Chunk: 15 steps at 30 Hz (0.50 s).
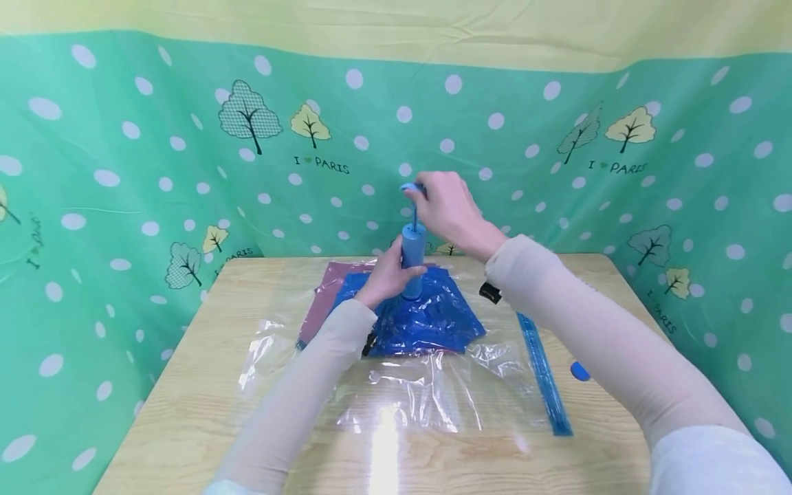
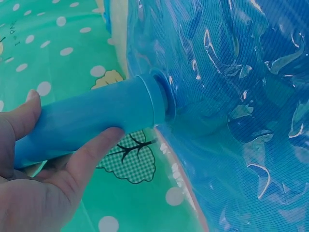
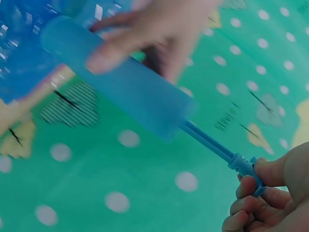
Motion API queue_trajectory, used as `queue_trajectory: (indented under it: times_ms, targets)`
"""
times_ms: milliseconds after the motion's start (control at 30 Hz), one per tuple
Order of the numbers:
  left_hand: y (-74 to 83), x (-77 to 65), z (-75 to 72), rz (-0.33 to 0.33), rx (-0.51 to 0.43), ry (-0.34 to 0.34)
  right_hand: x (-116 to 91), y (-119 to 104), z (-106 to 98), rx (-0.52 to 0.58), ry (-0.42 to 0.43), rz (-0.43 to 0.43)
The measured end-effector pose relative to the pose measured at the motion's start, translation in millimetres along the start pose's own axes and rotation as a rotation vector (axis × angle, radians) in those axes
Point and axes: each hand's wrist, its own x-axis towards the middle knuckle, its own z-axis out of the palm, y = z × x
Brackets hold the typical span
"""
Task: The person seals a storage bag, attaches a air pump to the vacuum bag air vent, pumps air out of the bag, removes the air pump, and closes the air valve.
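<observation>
A blue hand pump stands upright with its base on a clear plastic storage bag. My left hand grips the pump's barrel, thumb and fingers around it. Above, my right hand holds the pump handle, and a stretch of the thin rod shows out of the barrel. Inside the bag lies shiny blue ribbed cloth, with a pinkish cloth at its left. In the left wrist view the pump's wide end meets the wrinkled plastic over the cloth.
A blue zip strip edges the bag's right side. Farther right, a round blue cap lies on the wooden table, partly beside my right sleeve. A green dotted curtain hangs behind and along both sides.
</observation>
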Motion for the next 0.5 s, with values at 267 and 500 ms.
queue_trajectory:
  times_ms: [267, 500]
  targets:
    - [-4.0, 2.1, 3.5, -0.019, 0.013, 0.003, 25.1, -28.8, -47.9, 0.012, 0.105, -0.019]
    - [-4.1, 3.3, 2.6, -0.04, -0.016, 0.005, 24.8, -42.0, -63.1, 0.018, 0.215, -0.09]
